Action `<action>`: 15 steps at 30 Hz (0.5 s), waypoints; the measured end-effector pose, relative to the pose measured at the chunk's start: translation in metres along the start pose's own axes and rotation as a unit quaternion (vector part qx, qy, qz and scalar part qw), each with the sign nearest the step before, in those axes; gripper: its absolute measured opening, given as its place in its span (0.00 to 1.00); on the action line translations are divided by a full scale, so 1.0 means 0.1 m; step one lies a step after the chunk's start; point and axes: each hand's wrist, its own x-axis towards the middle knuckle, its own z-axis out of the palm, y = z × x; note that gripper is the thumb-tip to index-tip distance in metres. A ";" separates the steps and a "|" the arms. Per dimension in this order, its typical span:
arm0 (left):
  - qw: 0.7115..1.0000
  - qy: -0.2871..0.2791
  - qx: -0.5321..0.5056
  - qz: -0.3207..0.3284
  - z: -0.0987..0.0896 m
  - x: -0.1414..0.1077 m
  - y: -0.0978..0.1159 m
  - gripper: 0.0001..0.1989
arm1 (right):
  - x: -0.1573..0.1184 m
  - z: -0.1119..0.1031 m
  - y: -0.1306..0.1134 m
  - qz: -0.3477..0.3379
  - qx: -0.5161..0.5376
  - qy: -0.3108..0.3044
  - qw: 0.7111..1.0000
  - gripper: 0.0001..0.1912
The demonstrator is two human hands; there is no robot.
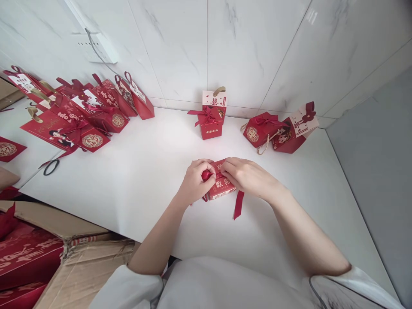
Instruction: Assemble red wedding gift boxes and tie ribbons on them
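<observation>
A small red gift box (222, 194) with gold Chinese characters sits on the white table in front of me. My left hand (198, 182) pinches a loop of dark red ribbon (238, 206) at the box's left top edge. At the top right of the box, my right hand (247, 175) has its fingertips closed together on the same ribbon. A loose tail of it hangs past the box's right side onto the table. The ribbon's crossing is partly hidden under my fingers.
Finished-looking red gift boxes with bows (211, 128) stand by the tiled wall, others (257, 128) at right and several at left. A black ring (51, 167) lies on the table. An open cardboard carton (86, 266) holds red packaging. Another person's arm (8, 178) shows at left.
</observation>
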 end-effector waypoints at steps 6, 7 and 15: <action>0.999 -0.015 -0.039 -0.015 -0.02 -0.01 -0.03 0.02 | 0.00 0.05 0.02 0.027 0.073 0.009 0.997 0.09; 0.999 -0.017 -0.044 -0.016 -0.03 -0.01 -0.03 0.02 | 0.00 0.04 0.03 0.034 0.086 0.015 0.996 0.09; 0.996 -0.027 -0.078 -0.029 -0.04 -0.01 -0.06 0.03 | -0.05 -0.11 0.10 0.069 0.165 -0.002 0.984 0.06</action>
